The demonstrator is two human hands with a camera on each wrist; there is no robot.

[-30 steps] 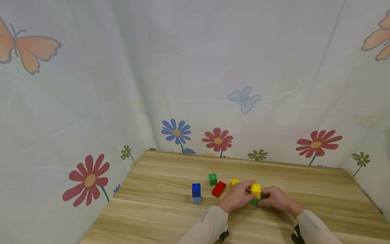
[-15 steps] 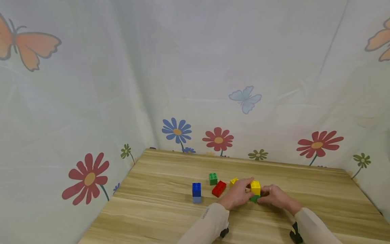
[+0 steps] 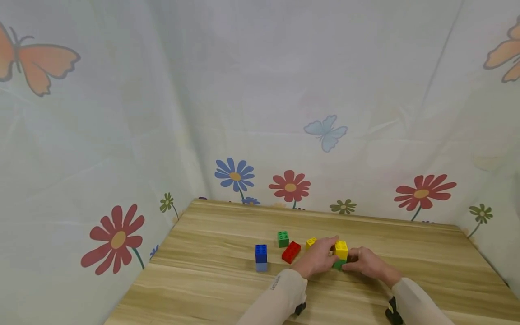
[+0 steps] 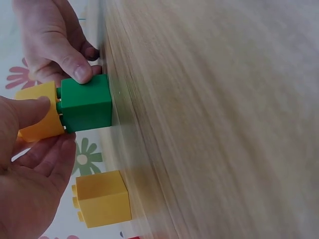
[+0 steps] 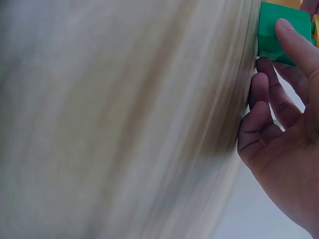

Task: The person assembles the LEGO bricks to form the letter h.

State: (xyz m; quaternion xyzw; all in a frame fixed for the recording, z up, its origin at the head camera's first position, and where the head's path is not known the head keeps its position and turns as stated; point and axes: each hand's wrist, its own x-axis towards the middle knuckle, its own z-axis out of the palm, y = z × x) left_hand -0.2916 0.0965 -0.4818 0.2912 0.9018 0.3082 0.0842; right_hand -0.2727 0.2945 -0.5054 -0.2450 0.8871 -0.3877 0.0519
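Observation:
My left hand point(image 3: 316, 258) pinches a yellow brick point(image 4: 45, 112) between thumb and fingers. This brick sits over a green brick point(image 4: 87, 103), with a narrow gap and some green studs showing between the two in the left wrist view. My right hand point(image 3: 370, 264) holds the lower green brick from the right side, its thumb pressed on one face. In the right wrist view the green brick's base is at the table surface. Another yellow brick point(image 4: 103, 199) stands just beyond my left hand, partly covered by it in the head view.
Left of the hands lie a red brick point(image 3: 291, 252) and a second green brick point(image 3: 283, 239). Farther left, a dark blue brick point(image 3: 261, 253) stands on a light blue one point(image 3: 262, 266). A flowered curtain point(image 3: 260, 113) borders the wooden table point(image 3: 211, 280).
The yellow and green bricks have shifted slightly away from me along with both hands. Both hands keep their hold. The other bricks stay in place.

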